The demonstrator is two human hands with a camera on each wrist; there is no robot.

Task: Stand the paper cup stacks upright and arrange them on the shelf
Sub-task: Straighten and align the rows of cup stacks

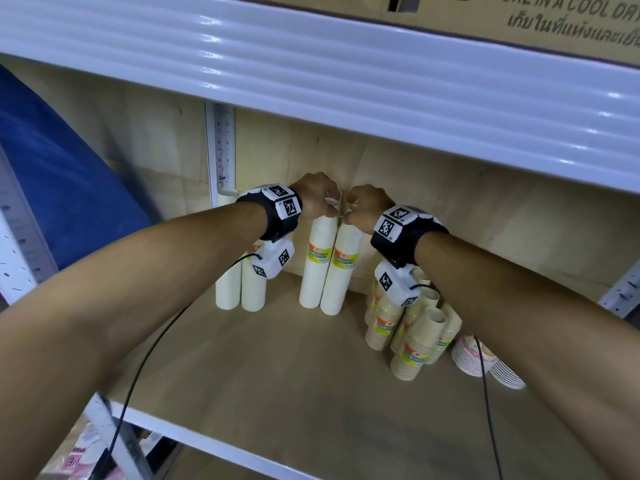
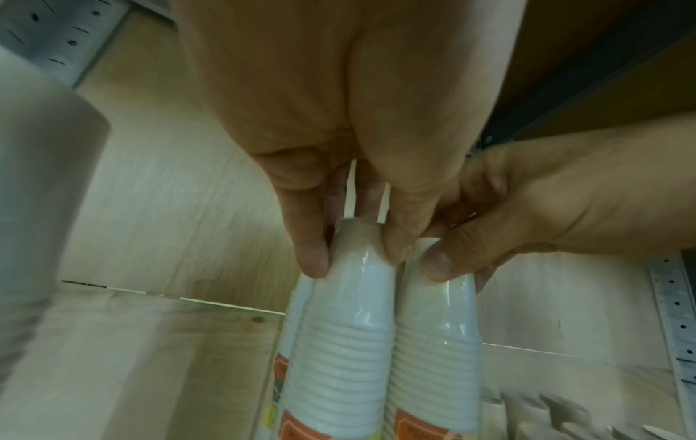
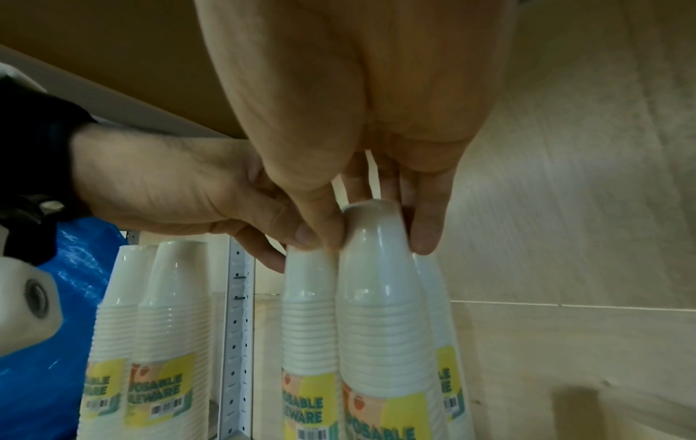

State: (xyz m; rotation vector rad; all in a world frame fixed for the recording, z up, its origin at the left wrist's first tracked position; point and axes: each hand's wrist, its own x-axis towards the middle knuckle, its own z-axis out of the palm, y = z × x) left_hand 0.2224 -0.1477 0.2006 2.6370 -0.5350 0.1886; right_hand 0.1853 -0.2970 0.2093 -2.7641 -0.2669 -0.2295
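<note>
At the back of the wooden shelf point(image 1: 263, 368), the person's left hand point(image 1: 313, 197) pinches the top of one upright wrapped white paper cup stack point(image 1: 317, 261) while the right hand point(image 1: 365, 207) pinches the top of the stack touching it on the right point(image 1: 341, 268); a sound finish, judged from here, is to keep both vertical w/ bases flat, pressed together, before letting go. The head view alone shows tan cup stacks point(image 1: 412, 341) lying tipped at right, not yet stood up, whereas the right wrist view shows a third stack point(image 3: 438, 342) behind the held pair & fingertips point(image 3: 423, 238) on the wrap.
</note>
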